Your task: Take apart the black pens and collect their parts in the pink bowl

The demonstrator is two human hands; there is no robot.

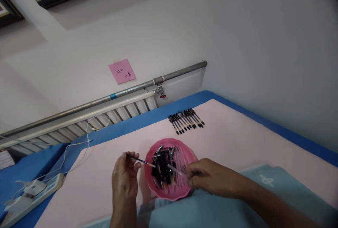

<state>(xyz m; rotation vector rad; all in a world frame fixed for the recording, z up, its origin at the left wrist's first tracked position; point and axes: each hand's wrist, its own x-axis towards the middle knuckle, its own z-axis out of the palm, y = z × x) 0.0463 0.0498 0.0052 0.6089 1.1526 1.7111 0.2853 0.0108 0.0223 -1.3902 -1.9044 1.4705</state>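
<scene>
The left hand (124,176) is partly open, with the palm turned up. Between its thumb and fingers it grips a thin dark refill (141,160), whose pale tip points toward the pink bowl (189,152). The other fingers of this hand are bent loosely.

The right hand (202,175) is more closed. Its thumb and fingers are pinched together on a clear tube (174,169), which reaches to the left, over the inside of the bowl. The fingers are curled, and this hand is at the right rim of the bowl; if it touches the rim, I cannot tell.

The bowl has a wavy rim and stands on the pale pink tabletop (237,133), between the two hands. In it lie many black pen parts (162,166), mostly in the left and middle, and clear pen barrels (180,159) on the right side. Some small silver tips are also there, but they are too blurred to tell exactly.

Behind the bowl, a little to the right and apart from it, a row of pens (186,120) with black ends lies side by side, at a slant. No hand touches them.
</scene>
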